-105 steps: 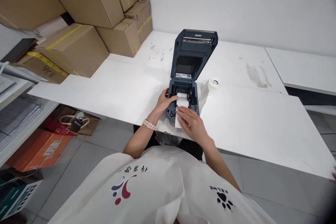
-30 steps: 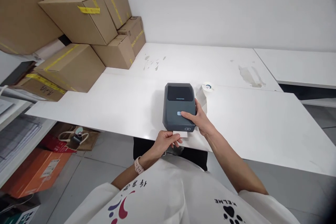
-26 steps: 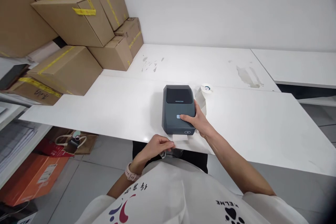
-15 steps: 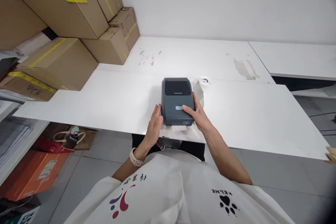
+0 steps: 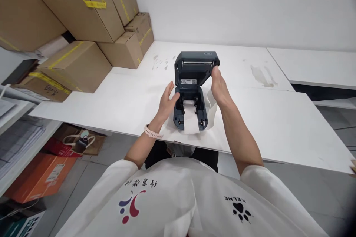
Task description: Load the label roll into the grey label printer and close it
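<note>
A dark grey label printer [image 5: 177, 120] stands on the white table with its lid [image 5: 194, 57] tilted up and back. Inside the body lies a strip of white label paper [image 5: 191, 119], its end hanging over the front edge. At the lid's right edge, my right hand [image 5: 220, 87] holds it, with some fingers hidden behind. My left hand [image 5: 167, 103] is beside the printer's left side, fingers stretched and thumb at the body's upper rim. A loose strip of pale paper [image 5: 211, 108] lies along the printer's right side.
Stacked cardboard boxes [image 5: 75, 64] with yellow tape fill the table's left end. A white wall [image 5: 236, 7] runs behind. The white table [image 5: 272, 122] has its front edge close to my body. Below left, an orange box [image 5: 41, 177] sits by a shelf.
The printer's lid has swung up and back, exposing the paper inside. My right hand rose with the lid, and my left hand moved up along the printer's side. The view shifted slightly.
</note>
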`<state>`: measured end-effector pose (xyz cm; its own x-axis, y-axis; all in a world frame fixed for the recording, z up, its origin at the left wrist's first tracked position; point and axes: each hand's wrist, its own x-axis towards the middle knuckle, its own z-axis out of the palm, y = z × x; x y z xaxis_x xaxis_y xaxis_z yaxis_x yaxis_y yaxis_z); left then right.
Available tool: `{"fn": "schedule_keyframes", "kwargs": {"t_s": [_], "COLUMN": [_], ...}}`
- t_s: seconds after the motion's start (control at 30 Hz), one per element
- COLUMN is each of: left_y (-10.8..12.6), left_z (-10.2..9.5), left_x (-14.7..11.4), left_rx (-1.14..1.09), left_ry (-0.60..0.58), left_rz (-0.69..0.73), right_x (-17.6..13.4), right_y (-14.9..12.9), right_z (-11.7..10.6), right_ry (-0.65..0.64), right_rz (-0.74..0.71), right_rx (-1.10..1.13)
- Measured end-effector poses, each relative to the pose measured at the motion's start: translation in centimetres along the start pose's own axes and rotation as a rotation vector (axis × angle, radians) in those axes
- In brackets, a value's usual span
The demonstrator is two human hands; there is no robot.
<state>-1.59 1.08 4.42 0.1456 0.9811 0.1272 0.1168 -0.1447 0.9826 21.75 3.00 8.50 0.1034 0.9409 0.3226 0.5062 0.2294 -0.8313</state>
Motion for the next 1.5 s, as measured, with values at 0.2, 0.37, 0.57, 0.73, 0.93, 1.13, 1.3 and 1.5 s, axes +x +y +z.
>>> {"fn": "schedule_keyframes", "kwargs": {"t_s": [0.2,0.37,0.57,0.73,0.93,1.13,1.3,1.5], "left_y": [-2.7,-3.0,-3.3,-3.7,-3.6,-3.4,-3.8,-5.1], "left_z": [1.9,2.1,2.1,2.3,2.3,2.2,2.1,2.0], "left_x": [0.0,-0.3,0.0,0.0,-0.2,-0.4,-0.3,0.0], "left_rx": [0.213,0.249,0.292,0.256,0.198,0.202,0.195,0.172], "left_ry": [-0.077,-0.031,0.011,0.027,0.029,0.006,0.015,0.016], "left_rz": [-0.228,-0.221,-0.202,-0.153,-0.188,-0.208,-0.191,-0.164], "right_x": [4.6,1.1,-0.9,1.2,1.2,-5.1,-7.5,-6.7], "right_y": [-0.3,-1.0,-1.6,-1.8,-0.3,7.4,13.2,16.3], "right_z": [1.1,2.4,4.8,6.0,-2.5,-14.9,-14.3,-8.3], "right_ry": [0.089,0.168,-0.744,-1.085,-1.155,-0.601,-0.300,-0.213], "right_rz": [0.023,-0.202,-0.237,-0.230,-0.244,-0.024,0.287,0.315], "right_rx": [-0.210,-0.460,-0.828,-0.770,-0.040,0.202,0.202,0.370]}}
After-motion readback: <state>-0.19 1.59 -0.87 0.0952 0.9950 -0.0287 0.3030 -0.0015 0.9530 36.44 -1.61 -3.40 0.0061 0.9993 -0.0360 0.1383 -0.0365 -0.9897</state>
